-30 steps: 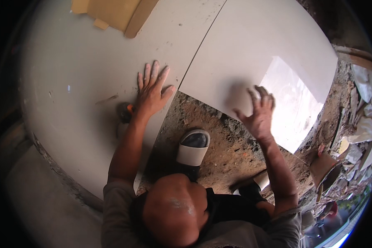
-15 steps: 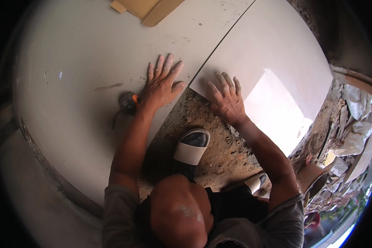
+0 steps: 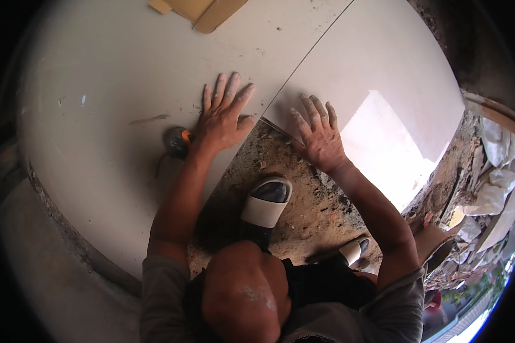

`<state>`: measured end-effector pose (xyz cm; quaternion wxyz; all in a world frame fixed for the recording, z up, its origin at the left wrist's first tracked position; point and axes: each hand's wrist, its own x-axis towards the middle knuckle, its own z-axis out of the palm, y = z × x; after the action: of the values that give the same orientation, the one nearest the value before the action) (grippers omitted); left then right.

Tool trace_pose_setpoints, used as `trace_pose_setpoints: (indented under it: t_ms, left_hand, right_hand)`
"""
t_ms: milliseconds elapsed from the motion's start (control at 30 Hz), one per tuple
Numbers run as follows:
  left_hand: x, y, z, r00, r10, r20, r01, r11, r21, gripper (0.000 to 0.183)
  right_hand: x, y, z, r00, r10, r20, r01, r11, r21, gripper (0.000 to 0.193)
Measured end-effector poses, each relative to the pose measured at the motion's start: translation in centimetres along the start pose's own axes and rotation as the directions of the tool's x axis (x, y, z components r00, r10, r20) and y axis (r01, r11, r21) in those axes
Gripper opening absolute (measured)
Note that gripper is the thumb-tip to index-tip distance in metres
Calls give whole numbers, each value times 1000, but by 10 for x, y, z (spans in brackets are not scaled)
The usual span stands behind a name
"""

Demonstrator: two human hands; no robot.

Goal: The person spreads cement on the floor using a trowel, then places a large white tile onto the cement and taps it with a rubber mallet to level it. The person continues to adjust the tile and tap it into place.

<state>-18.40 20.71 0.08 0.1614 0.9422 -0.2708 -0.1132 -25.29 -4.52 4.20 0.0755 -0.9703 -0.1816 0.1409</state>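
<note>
You splay your left hand point(image 3: 220, 121) on the left tile point(image 3: 120, 68), your right hand point(image 3: 321, 142) over the near edge of the right tile point(image 3: 377, 51).

Pale grey tiles point(image 3: 372, 60), brown soil point(image 3: 308, 208)

Bare, crumbly earth floor point(image 3: 303, 214) lies before me; a dull grey surface point(image 3: 43, 251) spreads at far left, heaped debris point(image 3: 489, 197) at right. Beyond the debris, greenery point(image 3: 456, 295) shows in bright daylight; the upper-right background is dim.
</note>
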Motion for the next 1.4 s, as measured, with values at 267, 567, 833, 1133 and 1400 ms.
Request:
trace_pose_setpoints:
  t_ms: [267,567,833,1133,1400]
  left_hand:
    - [36,-6,-1,969,-98,-227,85,994,-63,46]
    - [170,106,33,989,88,-122,-77,993,92,68]
    - [196,109,33,997,71,-35,-63,982,177,77]
    - [270,82,12,984,160,-77,-138,963,230,61]
    - [272,86,2,985,163,-59,-155,980,126,57]
  right_hand:
    - [-114,141,2,565,808,-165,-764,588,263,71]
    - [-258,219,60,-277,961,28,-940,-276,201,78]
    - [-222,236,45,-96,973,-211,-973,-47,225,72]
    - [-22,418,-20,293,802,-520,-896,421,144,67]
    - [74,486,-51,330,825,-459,-886,439,151,71]
